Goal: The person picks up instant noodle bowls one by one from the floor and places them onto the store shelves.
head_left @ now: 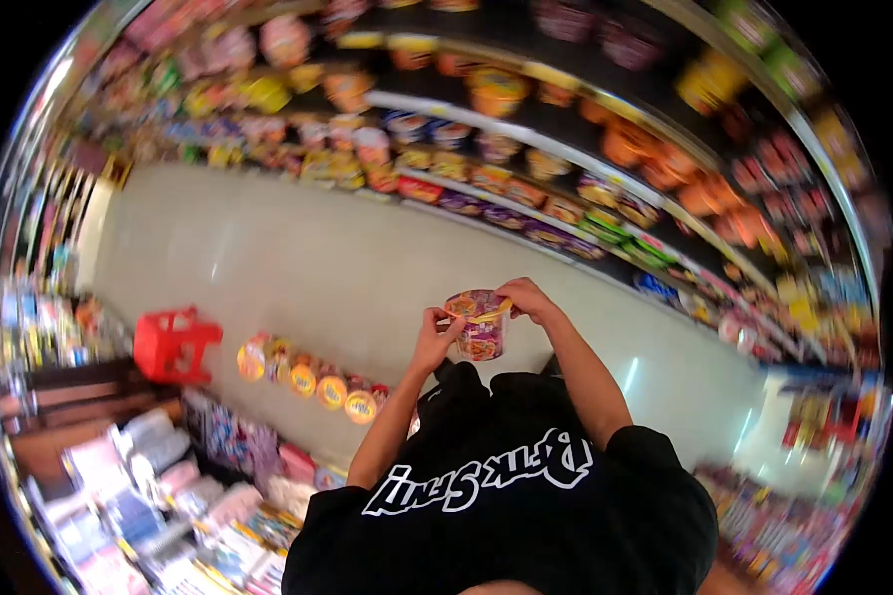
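Observation:
A purple instant noodle cup (480, 342) with a yellow rim and a printed lid is held in front of my body, above the floor. My left hand (439, 337) grips its left side at the rim, thumb and fingers closed on it. At the upper right edge, my right hand (529, 299) has its fingers closed on the rim by the lid. The far side of the cup is hidden, and so are some of the fingertips.
Shelves of noodle cups and packets (496, 178) run along the far side. A red plastic stool (176, 344) stands on the floor (268, 238) at left. Beside it is a row of noodle cups (330, 391). Stacked goods (159, 486) fill the lower left.

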A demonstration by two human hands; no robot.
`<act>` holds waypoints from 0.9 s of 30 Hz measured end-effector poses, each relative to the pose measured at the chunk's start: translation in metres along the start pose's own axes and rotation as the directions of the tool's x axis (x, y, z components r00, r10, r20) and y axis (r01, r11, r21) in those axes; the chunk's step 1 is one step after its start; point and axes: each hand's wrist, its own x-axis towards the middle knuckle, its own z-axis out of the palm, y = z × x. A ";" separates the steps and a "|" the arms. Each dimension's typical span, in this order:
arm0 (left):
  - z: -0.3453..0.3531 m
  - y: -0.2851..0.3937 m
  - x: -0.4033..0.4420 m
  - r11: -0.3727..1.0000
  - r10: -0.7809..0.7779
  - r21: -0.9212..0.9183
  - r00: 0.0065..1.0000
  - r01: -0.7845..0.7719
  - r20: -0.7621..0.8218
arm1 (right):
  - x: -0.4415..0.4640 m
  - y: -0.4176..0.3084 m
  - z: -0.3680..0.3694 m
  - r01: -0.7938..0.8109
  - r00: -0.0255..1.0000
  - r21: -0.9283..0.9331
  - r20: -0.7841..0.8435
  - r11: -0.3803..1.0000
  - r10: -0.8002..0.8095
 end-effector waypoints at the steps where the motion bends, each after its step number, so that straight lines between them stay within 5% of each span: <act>1: 0.027 0.004 0.003 1.000 0.000 0.010 0.998 0.000 0.060 | -0.014 0.017 -0.025 -0.005 0.999 0.052 -0.033 0.999 0.007; 6: 0.190 -0.008 0.016 0.995 -0.062 0.094 0.947 0.034 0.315 | -0.105 0.107 -0.162 0.116 0.974 0.200 -0.214 0.973 -0.072; 13: 0.433 -0.048 0.012 0.959 -0.226 0.279 0.728 0.050 0.648 | -0.233 0.249 -0.315 0.035 0.833 0.452 -0.506 0.891 0.224; 19: 0.613 -0.056 -0.024 0.928 -0.174 0.307 0.482 -0.213 0.859 | -0.324 0.337 -0.391 0.296 0.657 0.649 -0.671 0.701 0.344; 23: 0.717 -0.060 -0.039 0.924 -0.205 0.286 0.304 -0.252 0.930 | -0.350 0.384 -0.439 0.463 0.273 0.457 -0.889 0.760 0.368; 26: 0.795 -0.079 -0.041 0.840 -0.172 0.283 0.267 -0.463 0.948 | -0.395 0.396 -0.492 0.475 0.197 0.423 -0.906 0.772 0.375; 27: 0.820 -0.085 -0.041 0.800 -0.156 0.285 0.277 -0.528 0.948 | -0.400 0.408 -0.514 0.358 0.152 0.391 -0.920 0.848 0.360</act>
